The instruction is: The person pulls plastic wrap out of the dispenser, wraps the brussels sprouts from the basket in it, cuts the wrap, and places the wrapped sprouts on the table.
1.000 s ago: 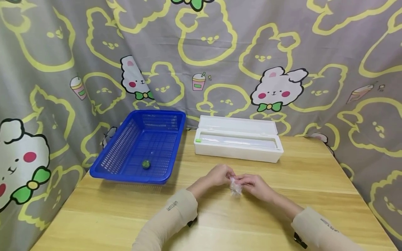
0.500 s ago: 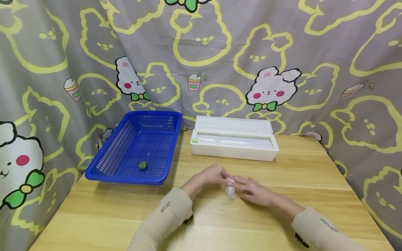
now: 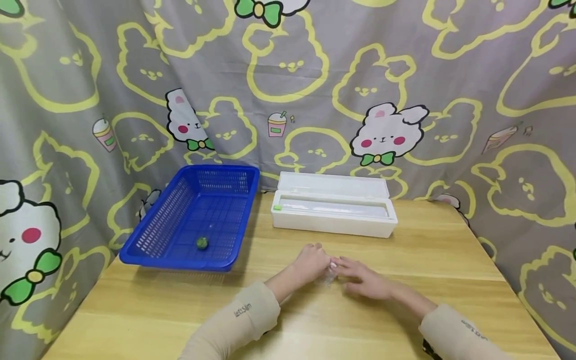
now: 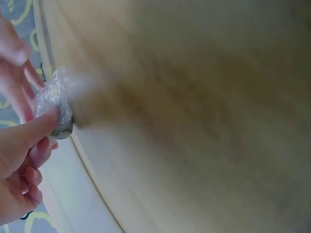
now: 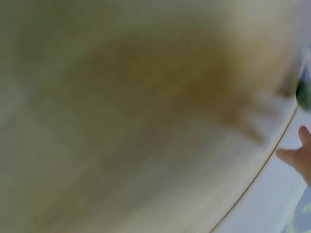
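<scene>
My left hand pinches a small greenish item wrapped in clear plastic film between thumb and fingers, above the table in the head view. In the left wrist view, crinkled film gathers at the wrapped item's upper end, and its dark green side shows below my thumb. Close on the right is my right hand, its fingers extended toward the film; whether they touch it I cannot tell. The right wrist view catches only the tips of that hand and part of the green item.
A blue plastic basket stands at the left, with a small round green thing inside. Behind my hands is a long white box, lid raised, holding a roll of clear film. A patterned curtain hangs behind the wooden table.
My right hand has let go of the film and its fingers have straightened. My left hand has turned so its knuckles face up, still holding the wrapped item. The head view has shifted slightly.
</scene>
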Motion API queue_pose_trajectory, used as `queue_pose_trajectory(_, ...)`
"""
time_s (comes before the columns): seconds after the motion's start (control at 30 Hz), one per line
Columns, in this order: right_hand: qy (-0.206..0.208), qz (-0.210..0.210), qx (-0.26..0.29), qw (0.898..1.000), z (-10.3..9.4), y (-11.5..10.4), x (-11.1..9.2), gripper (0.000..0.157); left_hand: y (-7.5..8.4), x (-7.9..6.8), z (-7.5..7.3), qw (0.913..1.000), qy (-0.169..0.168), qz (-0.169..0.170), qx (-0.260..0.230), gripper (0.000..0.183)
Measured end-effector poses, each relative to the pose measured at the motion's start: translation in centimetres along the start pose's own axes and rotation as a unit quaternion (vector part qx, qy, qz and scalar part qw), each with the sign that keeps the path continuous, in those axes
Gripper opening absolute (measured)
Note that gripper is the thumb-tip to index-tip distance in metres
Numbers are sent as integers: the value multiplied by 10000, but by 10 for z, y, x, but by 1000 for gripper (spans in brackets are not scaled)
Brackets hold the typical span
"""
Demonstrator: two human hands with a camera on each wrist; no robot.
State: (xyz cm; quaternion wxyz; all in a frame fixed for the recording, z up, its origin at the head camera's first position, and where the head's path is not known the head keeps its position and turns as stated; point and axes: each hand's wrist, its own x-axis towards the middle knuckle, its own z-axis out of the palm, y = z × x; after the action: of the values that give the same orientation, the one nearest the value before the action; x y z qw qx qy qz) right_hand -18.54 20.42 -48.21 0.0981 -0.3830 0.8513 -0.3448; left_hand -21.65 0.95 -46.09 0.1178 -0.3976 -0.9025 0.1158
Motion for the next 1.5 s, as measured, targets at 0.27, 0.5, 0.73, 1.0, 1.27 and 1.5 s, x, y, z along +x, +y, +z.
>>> queue_pose_trajectory(0.27, 478, 512, 723, 9949, -6, 4, 23, 45, 1, 3, 1, 9982, -68, -157, -568, 29)
queue_pose_trajectory(0.5, 752, 605, -148, 9952, 2, 7, 31, 37, -6, 3, 5, 9742, -395, -437, -2178, 24)
queue_pose_trajectory(0.73, 1267, 842, 91, 9883, 1, 5, 31, 40, -20, 3, 2, 9169, -895, -847, -3796, 37)
queue_pose_trajectory(1.0, 998, 951, 807, 9871, -5, 2, 29, 50, -26, 1, 0, 8818, -984, -954, -4512, 39)
queue_pose_trajectory(1.27, 1482, 918, 404, 9839, -3, -5, 31, 41, -22, 0, 1, 8961, -666, -1202, -4220, 41)
queue_pose_trajectory(1.5, 2281, 566, -242, 9717, 4, -10, 34, 47, -20, -3, 3, 8659, -785, -1287, -4769, 62)
